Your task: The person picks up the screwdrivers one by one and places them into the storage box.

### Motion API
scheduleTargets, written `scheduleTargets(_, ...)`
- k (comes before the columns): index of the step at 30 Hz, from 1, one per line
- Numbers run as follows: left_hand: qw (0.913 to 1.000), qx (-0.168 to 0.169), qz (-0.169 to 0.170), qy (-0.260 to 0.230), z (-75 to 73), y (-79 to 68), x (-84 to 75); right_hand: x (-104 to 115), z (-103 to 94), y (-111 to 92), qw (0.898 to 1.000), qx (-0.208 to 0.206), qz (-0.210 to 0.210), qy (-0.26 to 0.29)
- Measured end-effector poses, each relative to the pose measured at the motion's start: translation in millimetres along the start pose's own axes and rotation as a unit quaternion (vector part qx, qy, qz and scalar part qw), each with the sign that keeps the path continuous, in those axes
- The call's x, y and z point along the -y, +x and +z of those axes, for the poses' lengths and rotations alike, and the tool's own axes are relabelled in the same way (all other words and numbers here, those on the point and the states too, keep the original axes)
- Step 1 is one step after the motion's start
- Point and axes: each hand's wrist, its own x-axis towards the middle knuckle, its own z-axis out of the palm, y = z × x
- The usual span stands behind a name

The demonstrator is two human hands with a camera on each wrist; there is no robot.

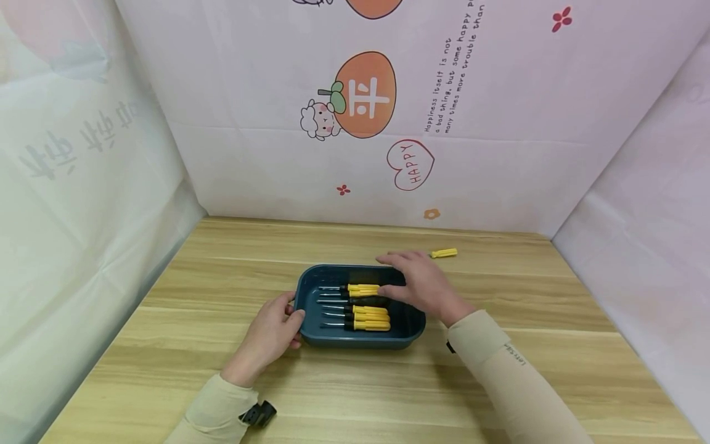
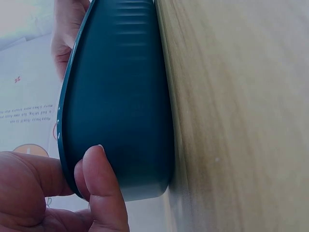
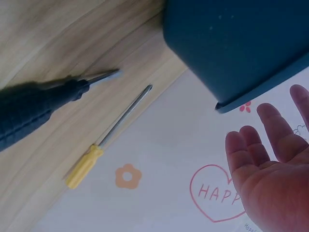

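Observation:
My left hand (image 1: 273, 328) grips the left end of a dark blue plastic bin (image 1: 355, 341), thumb at the rim and fingers against the outer wall. Inside the bin lie several yellow-handled screwdrivers (image 1: 370, 317) and a black-handled screwdriver (image 1: 367, 301), roughly parallel, shafts pointing left. Over the bin's right end is my right hand (image 1: 418, 280), its thumb overlapping the handle ends in the head view. In the right wrist view its fingers (image 3: 275, 123) are extended and apart beside the rim, with nothing held. The left wrist view shows the bin's outer side wall (image 2: 116, 96).
Beyond the bin, a yellow-handled screwdriver (image 3: 84, 166) lies on the wooden table (image 1: 238, 259). A larger dark-handled screwdriver (image 3: 38, 108) lies nearer in the right wrist view. Printed white sheets (image 1: 249, 166) enclose the table's back and sides.

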Motion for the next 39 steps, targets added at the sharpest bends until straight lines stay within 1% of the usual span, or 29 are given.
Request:
scheduleTargets(5,1.0000,0.000,0.000,0.000,-0.1,0.0,0.0,-8,-0.9,0,1.000,0.003,0.014,0.006)
scheduleTargets(14,1.0000,0.001,-0.002,-0.001,-0.3,0.4,-1.3,-24,-1.6,-1,1.000,0.004,0.021,0.002)
scheduleTargets(19,1.0000,0.001,-0.003,-0.002,-0.7,0.7,-1.0,-32,-3.8,-1,0.999,0.007,0.049,0.011)
scheduleTargets(24,1.0000,0.002,-0.001,-0.004,-1.0,0.8,-0.7,-39,-6.5,-3,0.995,0.021,0.095,0.028)
scheduleTargets(27,1.0000,0.002,0.001,-0.003,-1.1,0.8,-0.8,-44,-6.9,-3,0.993,0.025,0.113,0.032)
scheduleTargets(30,1.0000,0.002,0.002,-0.002,-1.1,0.7,-0.8,-49,-7.6,-2,0.994,0.019,0.106,0.028)
scheduleTargets(34,1.0000,0.003,0.003,0.000,-1.2,0.2,-0.6,-58,-8.6,0,0.997,0.007,0.081,0.013)
scheduleTargets(39,1.0000,0.004,0.002,0.003,-1.2,-0.3,-0.3,-71,-7.3,2,0.998,0.002,0.069,-0.007)
